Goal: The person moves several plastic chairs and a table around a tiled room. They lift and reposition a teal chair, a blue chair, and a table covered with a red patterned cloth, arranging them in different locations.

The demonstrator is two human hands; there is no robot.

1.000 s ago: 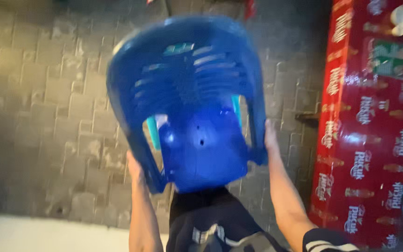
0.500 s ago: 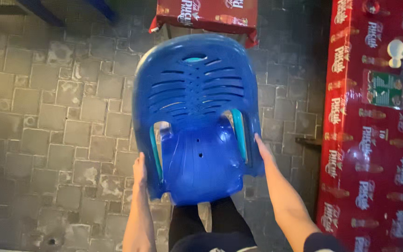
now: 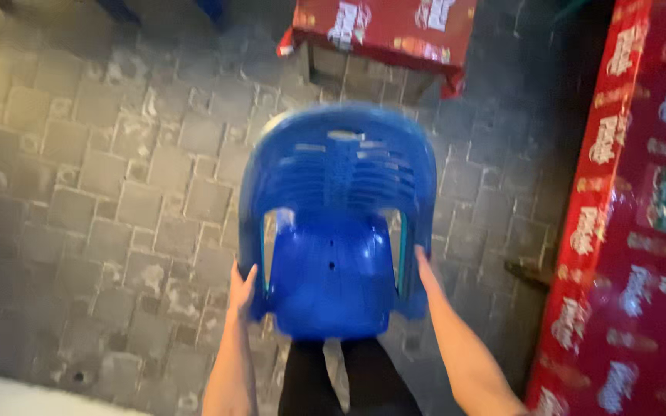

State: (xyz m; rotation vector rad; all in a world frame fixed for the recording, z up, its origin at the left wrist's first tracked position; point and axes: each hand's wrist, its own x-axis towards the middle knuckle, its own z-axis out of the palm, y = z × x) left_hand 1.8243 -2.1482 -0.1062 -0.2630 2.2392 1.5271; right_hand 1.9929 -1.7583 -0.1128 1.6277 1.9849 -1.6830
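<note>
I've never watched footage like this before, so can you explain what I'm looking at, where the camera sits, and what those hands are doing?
There is no machine here. A person wears a camera on the head, so the picture looks down past their own arms to the ground. The left hand and the right hand each grip one side of a blue plastic chair, held up off the ground in front of the body, its seat and slotted back facing the camera. Below it you see the person's dark trousers. The ground is a floor of grey paving blocks. At the top stands a table under a red printed cloth, and along the right edge runs a red printed surface; what it covers I cannot tell.
</note>
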